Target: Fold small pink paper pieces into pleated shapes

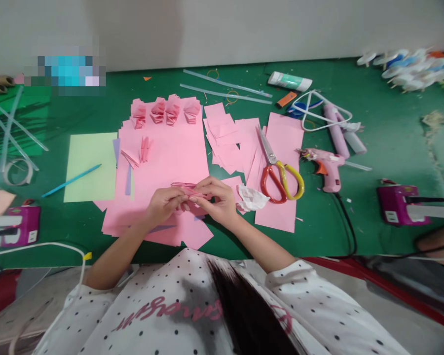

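Note:
Between my two hands is a small folded piece of pink paper (pixel 190 192), pinched from both sides. My left hand (pixel 165 203) grips its left end with fingers and thumb pressed together. On the other end, my right hand (pixel 218 199) is closed with its thumb toward the middle. Both hands hover over a stack of pink sheets (pixel 170 155). Along the top of that stack stand several pleated pink paper pieces (pixel 172 111). Two narrower folded pieces, one a pleated strip (pixel 145 149), lie lower left. Fingers partly hide the held paper.
Right of the stack are cut pink squares (pixel 222 138), scissors (pixel 277 170), crumpled white tissue (pixel 252 198) and a pink glue gun (pixel 327 167) with its cord. A blue pencil (pixel 72 180) rests on pale green paper at left. Purple power blocks (pixel 403 204) sit at both sides.

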The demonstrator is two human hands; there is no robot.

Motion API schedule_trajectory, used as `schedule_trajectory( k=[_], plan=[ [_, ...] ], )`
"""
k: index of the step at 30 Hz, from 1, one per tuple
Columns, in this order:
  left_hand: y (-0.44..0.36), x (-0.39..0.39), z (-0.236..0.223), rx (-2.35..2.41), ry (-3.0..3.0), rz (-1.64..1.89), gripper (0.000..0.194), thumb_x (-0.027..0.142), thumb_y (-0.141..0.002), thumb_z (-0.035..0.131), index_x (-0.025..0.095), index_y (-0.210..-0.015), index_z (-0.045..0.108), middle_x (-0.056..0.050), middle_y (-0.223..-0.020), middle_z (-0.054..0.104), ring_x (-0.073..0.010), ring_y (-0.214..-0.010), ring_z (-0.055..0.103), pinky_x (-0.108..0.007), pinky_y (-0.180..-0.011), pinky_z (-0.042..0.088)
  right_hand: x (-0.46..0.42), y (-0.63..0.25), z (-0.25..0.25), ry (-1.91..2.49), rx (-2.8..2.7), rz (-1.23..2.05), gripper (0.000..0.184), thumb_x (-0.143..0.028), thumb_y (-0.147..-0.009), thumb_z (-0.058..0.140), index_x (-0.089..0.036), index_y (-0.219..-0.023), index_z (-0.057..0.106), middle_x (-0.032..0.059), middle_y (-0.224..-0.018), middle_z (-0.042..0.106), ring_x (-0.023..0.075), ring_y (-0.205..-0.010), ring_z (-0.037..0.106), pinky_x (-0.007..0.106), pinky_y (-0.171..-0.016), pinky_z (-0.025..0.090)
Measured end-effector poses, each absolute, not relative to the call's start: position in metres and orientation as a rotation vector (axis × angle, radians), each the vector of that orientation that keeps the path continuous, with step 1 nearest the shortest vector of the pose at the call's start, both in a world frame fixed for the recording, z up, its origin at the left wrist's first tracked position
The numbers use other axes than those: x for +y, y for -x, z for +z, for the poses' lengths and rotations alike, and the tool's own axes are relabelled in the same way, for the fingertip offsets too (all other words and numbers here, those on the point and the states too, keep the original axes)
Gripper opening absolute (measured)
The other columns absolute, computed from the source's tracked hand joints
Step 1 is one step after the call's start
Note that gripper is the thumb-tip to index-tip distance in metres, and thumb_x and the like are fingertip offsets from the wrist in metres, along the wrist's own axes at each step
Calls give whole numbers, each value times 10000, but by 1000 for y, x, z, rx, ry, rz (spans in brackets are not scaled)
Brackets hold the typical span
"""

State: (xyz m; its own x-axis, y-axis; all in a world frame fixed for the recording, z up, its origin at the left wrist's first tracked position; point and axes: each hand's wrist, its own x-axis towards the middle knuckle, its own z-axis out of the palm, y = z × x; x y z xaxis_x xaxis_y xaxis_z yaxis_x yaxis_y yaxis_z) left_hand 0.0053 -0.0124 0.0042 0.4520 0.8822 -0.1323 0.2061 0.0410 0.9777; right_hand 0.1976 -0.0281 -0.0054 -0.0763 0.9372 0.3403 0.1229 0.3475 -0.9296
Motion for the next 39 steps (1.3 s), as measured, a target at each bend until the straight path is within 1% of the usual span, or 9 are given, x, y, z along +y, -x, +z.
schedule_trajectory(
  k=[6, 11, 16, 23, 29, 35, 39],
  plan=[
    [-5, -12, 8, 1026, -1455, 654, 527, 601, -921, 601, 158, -643, 663, -37, -586, 691, -114, -528, 619, -212, -528, 518, -29, -197, -4, 1001, -1455, 959, 92, -324, -862, 766, -237, -840, 780, 37, -813, 715, 149, -712, 661, 297, -628, 559],
    [-6, -11, 8, 1018, -1448, 658, 519, 610, -912, 609, 157, -671, 683, -44, -614, 708, -118, -540, 616, -217, -535, 521, -29, -197, -3, 1036, -1452, 995, 171, -392, -880, 742, -237, -819, 781, 39, -800, 708, 153, -702, 648, 301, -612, 550],
    [-4, -11, 5, 1024, -1454, 662, 516, 602, -915, 611, 157, -665, 687, -43, -616, 706, -116, -544, 610, -219, -549, 521, -28, -197, -3, 1004, -1438, 1014, 133, -365, -882, 749, -243, -846, 789, 37, -815, 709, 148, -710, 648, 297, -623, 551],
    [-3, -11, 6, 1036, -1470, 659, 509, 594, -918, 607, 159, -668, 697, -39, -612, 690, -118, -550, 596, -225, -559, 512, -27, -197, -4, 1012, -1445, 1048, 168, -400, -890, 737, -246, -856, 793, 44, -840, 713, 163, -746, 662, 327, -676, 578],
    [-3, -11, 4, 1032, -1469, 661, 488, 563, -925, 608, 162, -660, 691, -35, -611, 684, -115, -551, 587, -220, -556, 505, -28, -197, -7, 1002, -1409, 1062, 146, -397, -882, 750, -261, -865, 800, 35, -839, 719, 160, -763, 677, 329, -700, 584],
    [-4, -13, 7, 1046, -1517, 668, 429, 486, -945, 605, 158, -676, 674, -31, -625, 691, -112, -565, 602, -215, -574, 498, -27, -197, -8, 971, -1362, 1087, 94, -350, -877, 764, -265, -851, 793, 23, -829, 714, 152, -753, 673, 320, -696, 570],
    [-8, -18, 10, 1124, -1576, 732, 293, 424, -893, 689, 153, -781, 691, -26, -670, 697, -100, -548, 577, -210, -542, 464, -28, -196, -6, 982, -1346, 1110, 128, -342, -888, 749, -248, -803, 765, 20, -814, 701, 152, -744, 664, 305, -673, 544]
  ],
)
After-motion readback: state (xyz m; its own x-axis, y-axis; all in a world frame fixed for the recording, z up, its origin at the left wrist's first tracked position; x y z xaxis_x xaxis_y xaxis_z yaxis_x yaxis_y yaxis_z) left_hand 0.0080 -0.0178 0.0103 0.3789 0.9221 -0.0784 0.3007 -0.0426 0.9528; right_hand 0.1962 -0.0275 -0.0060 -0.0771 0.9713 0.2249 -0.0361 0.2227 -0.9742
